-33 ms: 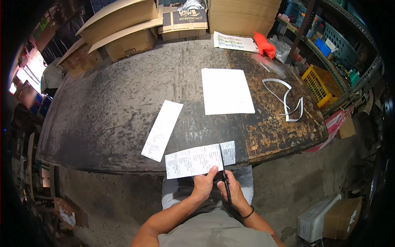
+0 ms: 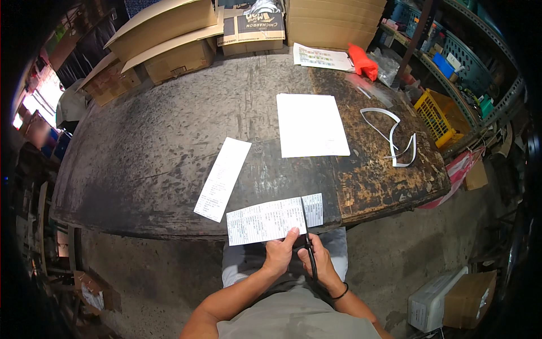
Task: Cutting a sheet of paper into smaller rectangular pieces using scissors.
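My left hand [image 2: 279,253] pinches the lower edge of a printed paper sheet [image 2: 262,220], thumb on top, at the table's near edge. My right hand [image 2: 319,260] grips black-handled scissors [image 2: 309,244] just beside it. Their dark blades lie across the sheet near its right end, with a short printed part beyond them. Whether the blades have cut through there I cannot tell. To the left, a narrow printed paper strip [image 2: 222,179] lies slanted on the table. Farther off rests a stack of white paper [image 2: 313,125]. Thin white paper offcuts [image 2: 393,135] curl at the right.
The worn dark table [image 2: 169,124] spreads out before me. Cardboard boxes [image 2: 179,61] line its far side, near a printed sheet [image 2: 322,58] and a red plastic bag [image 2: 362,62]. At right stand shelves with a yellow crate [image 2: 435,118]. Boxes [image 2: 468,299] sit on the floor.
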Demonstrator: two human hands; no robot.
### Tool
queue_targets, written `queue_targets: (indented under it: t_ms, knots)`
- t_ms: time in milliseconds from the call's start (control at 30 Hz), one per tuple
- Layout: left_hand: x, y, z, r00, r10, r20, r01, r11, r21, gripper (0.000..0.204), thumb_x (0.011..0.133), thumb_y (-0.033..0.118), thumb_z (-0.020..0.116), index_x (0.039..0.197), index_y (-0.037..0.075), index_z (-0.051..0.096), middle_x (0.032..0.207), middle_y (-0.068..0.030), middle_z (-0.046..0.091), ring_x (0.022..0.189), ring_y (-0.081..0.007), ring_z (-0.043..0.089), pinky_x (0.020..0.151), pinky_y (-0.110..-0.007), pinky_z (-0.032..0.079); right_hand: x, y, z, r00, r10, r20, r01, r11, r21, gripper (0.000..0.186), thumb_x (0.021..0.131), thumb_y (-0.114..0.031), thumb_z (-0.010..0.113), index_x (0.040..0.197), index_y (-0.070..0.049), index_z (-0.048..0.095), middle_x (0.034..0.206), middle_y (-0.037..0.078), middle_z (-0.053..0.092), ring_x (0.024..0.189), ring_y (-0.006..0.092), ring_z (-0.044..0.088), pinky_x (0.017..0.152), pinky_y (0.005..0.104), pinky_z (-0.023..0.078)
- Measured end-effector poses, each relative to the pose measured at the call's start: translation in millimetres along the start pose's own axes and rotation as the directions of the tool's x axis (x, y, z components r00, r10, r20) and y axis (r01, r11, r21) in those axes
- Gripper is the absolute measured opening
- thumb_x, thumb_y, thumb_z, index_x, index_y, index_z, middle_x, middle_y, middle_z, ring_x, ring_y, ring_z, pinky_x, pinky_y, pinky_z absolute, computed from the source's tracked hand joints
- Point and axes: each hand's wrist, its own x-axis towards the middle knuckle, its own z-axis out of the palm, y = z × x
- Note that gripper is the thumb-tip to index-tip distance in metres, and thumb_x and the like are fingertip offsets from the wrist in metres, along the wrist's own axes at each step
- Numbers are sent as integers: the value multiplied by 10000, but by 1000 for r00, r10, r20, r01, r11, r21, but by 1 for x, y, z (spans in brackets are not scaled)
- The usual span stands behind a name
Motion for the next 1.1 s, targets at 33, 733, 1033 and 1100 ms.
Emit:
queue_targets:
  t_ms: [33, 733, 1033, 1100]
  knots:
    - [1, -1, -1, 1000, -10, 1, 10, 1000, 8, 246, 890, 129, 638, 1091, -6, 593, 1026, -48, 623, 923, -127, 581, 836, -273, 470, 0, 0, 0, 1000, 1, 1, -1, 1000, 3, 696, 822, -604, 594, 1193, -28, 472, 646, -16, 523, 525, 67, 495, 471, 233, 393]
    - [6, 2, 3, 998, -59, -39, 61, 997, 50, 239, 891, 164, 645, 1062, -1, 616, 989, -40, 635, 880, -119, 587, 799, -265, 473, 7, 3, 0, 1000, -17, -23, 17, 1000, -24, 622, 848, -546, 605, 1149, -14, 485, 607, -7, 516, 527, 76, 485, 476, 251, 386]
    - [9, -4, 0, 998, -61, -21, 63, 996, 60, 344, 883, 186, 657, 1135, -26, 558, 1055, -88, 606, 922, -185, 595, 848, -339, 499, 8, -9, -2, 1000, 2, -15, -2, 1000, -11, 585, 863, -500, 616, 1149, -7, 490, 604, 5, 522, 527, 82, 486, 486, 258, 388]
    - [8, -3, 1, 998, -67, -18, 68, 996, 49, 343, 885, 185, 654, 1139, -25, 557, 1053, -90, 608, 921, -187, 597, 846, -337, 500, 8, -10, -3, 1000, 21, -9, -21, 1000, -3, 586, 861, -500, 620, 1150, -7, 491, 606, 2, 528, 525, 78, 487, 479, 254, 387]
